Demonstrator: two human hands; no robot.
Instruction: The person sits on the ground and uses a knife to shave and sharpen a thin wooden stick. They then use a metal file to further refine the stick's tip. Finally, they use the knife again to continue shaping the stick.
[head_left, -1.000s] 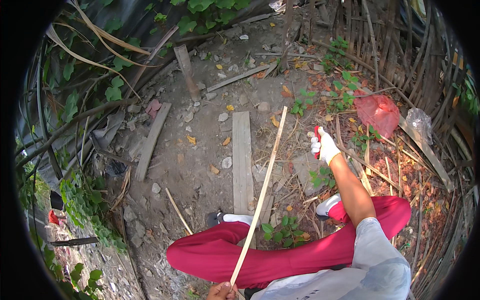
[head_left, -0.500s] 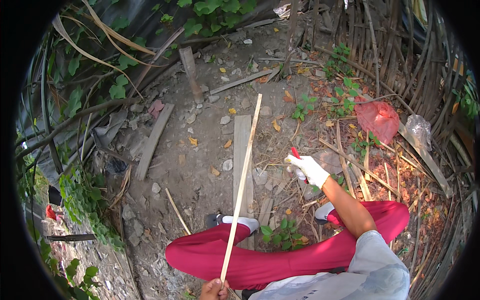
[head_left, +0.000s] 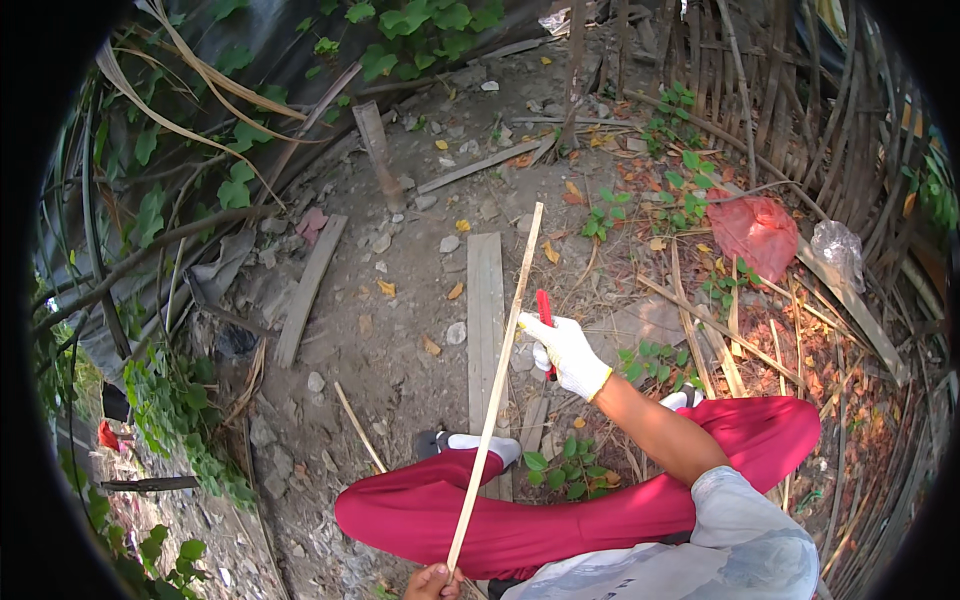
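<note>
A long, thin pale strip of wood or bamboo (head_left: 490,420) slants up and to the right from the lower edge. My bare left hand (head_left: 433,582) is closed round its lower end, partly cut off by the picture's edge. My right hand (head_left: 568,358), in a white knit glove, is closed on a slim red tool (head_left: 544,307). The tool's ends show above and below the glove; its exact kind is unclear. The gloved fingertips are right beside the strip's upper half; whether they touch it, I cannot tell.
My legs in red trousers (head_left: 620,520) are bent under the strip. A grey board (head_left: 484,300) lies on the dirt ahead; another board (head_left: 311,290) is to the left. At right are a red plastic bag (head_left: 752,235), loose sticks and a slatted fence (head_left: 790,110).
My right hand has moved left with the red tool, up to the strip. The strip's upper end has shifted slightly right and down, while my left hand keeps its hold.
</note>
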